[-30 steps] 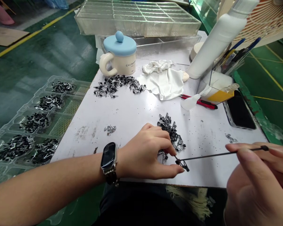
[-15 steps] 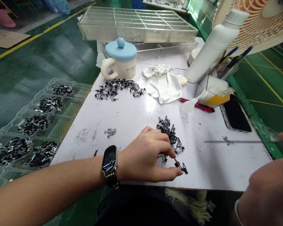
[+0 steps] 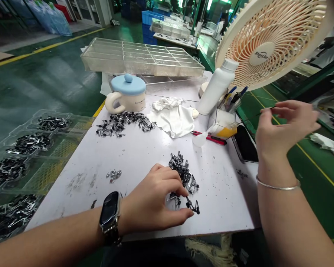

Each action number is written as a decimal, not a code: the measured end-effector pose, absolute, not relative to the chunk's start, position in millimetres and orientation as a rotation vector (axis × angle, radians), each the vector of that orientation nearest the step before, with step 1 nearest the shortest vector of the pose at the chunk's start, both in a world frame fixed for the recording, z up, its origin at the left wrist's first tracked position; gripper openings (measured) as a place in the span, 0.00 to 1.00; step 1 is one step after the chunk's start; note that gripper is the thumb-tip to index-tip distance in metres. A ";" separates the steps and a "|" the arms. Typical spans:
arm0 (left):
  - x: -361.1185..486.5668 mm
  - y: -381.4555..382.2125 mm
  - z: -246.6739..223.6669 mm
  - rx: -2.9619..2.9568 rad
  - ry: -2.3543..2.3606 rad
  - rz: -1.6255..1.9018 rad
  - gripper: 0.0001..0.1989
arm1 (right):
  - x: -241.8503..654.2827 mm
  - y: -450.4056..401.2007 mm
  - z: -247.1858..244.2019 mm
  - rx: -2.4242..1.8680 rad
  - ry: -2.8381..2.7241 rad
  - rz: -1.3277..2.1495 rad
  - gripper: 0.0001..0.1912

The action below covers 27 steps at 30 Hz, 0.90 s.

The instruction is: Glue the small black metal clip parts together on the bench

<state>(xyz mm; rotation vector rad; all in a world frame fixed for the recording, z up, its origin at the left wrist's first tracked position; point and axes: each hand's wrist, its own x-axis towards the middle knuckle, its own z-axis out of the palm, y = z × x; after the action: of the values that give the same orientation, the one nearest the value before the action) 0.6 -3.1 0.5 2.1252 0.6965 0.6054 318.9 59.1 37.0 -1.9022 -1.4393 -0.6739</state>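
Fingers (image 3: 174,185) of the left hand (image 3: 151,202) are drawn close together, thumb and forefinger pinching one black part (image 3: 195,207) at the near edge of the table (image 3: 144,155); whether the part touches the surface cannot be told. Right hand (image 3: 286,126), raised beyond the table's right edge: thumb and forefinger close on a thin dark rod (image 3: 252,118), which slants left and down toward the phone (image 3: 245,142). Left wrist with watch (image 3: 110,209); right wrist with bangle (image 3: 278,187).

Just beyond the left hand lies the near pile (image 3: 180,168) of similar parts; the far pile (image 3: 119,124) lies in front of the lidded mug (image 3: 133,103). At left, beside the table, a clear tray (image 3: 51,167) holds more parts in several compartments. Far centre: cloth (image 3: 174,120), with the divided case (image 3: 140,59) behind. Far right: white bottle (image 3: 217,89), tilted, behind the pen box (image 3: 222,124); red knife (image 3: 218,140) to the box's left; fan (image 3: 263,53) beyond. Small shiny bits (image 3: 114,175) lie left of the near pile.
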 end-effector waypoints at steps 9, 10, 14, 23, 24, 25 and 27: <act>0.3 -4.0 1.2 2.117 0.677 0.644 0.08 | 328.9 -36.5 6.6 -1.949 -1.556 -0.394 0.15; 0.1 -3.7 3.2 2.121 0.686 0.612 0.08 | 330.5 -50.6 -2.9 -1.989 -1.581 -0.328 0.16; -0.3 -2.6 4.5 2.129 0.681 0.598 0.08 | 328.1 -85.6 -36.4 -2.108 -1.501 -0.176 0.20; -1.5 -1.9 2.4 2.158 0.655 0.701 0.08 | 313.9 -83.2 -51.5 -2.200 -1.269 -0.068 0.18; -1.8 -2.2 2.5 2.162 0.655 0.696 0.08 | 313.7 -82.9 -51.5 -2.203 -1.260 -0.056 0.17; -2.0 -2.4 2.3 2.165 0.656 0.687 0.08 | 313.5 -82.6 -51.3 -2.205 -1.250 -0.046 0.17; -2.3 -2.9 0.4 2.164 0.654 0.697 0.08 | 312.8 -81.7 -50.9 -2.203 -1.232 -0.029 0.17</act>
<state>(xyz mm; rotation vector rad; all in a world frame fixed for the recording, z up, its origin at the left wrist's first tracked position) -2.3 -2.9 0.4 2.1642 0.6536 0.6971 312.8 -81.7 -50.9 -2.2033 -1.2323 -0.0292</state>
